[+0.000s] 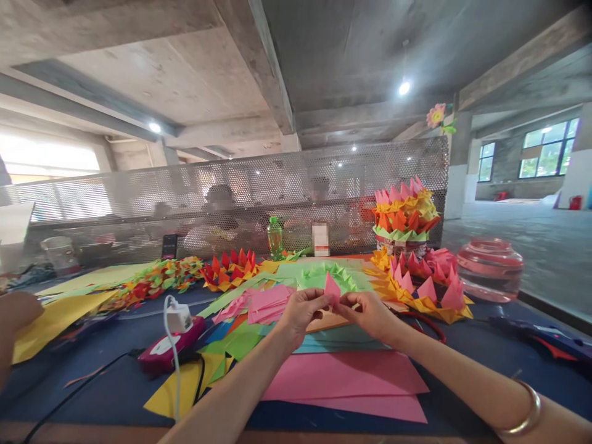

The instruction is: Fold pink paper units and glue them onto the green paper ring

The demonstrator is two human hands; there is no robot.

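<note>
Pink fold well inside table edge

No words, numbers or brands can be read here. Pale marks on the dark phone screen are too small to make out. The white card is blurred above a reddish line.

Fingers cover part of the pink piece. Co-worker's hand gets chopped off at left. Phone text's too tiny.
</note>
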